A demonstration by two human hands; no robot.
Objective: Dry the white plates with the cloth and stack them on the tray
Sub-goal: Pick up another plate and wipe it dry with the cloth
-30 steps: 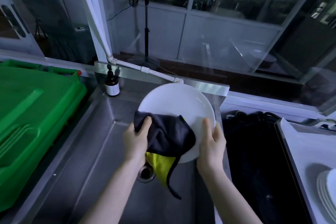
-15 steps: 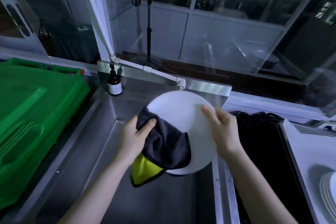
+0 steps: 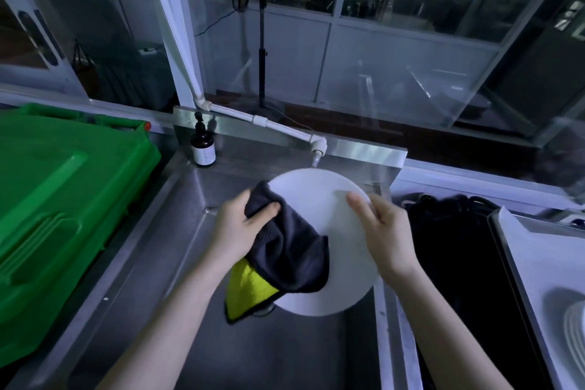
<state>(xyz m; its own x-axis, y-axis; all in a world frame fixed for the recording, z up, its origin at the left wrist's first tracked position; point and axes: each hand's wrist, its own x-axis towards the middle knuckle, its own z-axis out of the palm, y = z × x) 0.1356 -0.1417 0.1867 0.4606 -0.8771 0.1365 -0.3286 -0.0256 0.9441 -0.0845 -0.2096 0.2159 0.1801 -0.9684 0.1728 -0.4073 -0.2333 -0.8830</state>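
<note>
- Held in mid-air above the steel sink (image 3: 152, 256): a white plate (image 3: 319, 212), tilted, far rim just below the tap spout (image 3: 317, 150).
- On the plate's right rim, the right hand (image 3: 384, 237), clamped there with the thumb laid across the facing surface; remaining fingers blurred at the edge.
- Against the plate's left side, the left hand (image 3: 235, 228), bunching the dark cloth (image 3: 291, 253), thumb pressed into the fabric; yellow underside hanging off the near left edge.
- Room to move: a wide stretch of sink floor near and left of the hands; sink's right wall close under the right wrist.
- Left of the sink, a green bin (image 3: 63, 199); at the sink's far left corner, a brown bottle (image 3: 203, 149), well apart from the plate.
- Right of the sink, black tangled material (image 3: 459, 263), too dark to make out.
- Farther right, the tray (image 3: 538, 263), cut off by the picture's edge; on it a stack of white plates (image 3: 574, 339), only the left part in view.
- Hidden: sink floor beneath plate and cloth, and the plate's left portion under the cloth.
</note>
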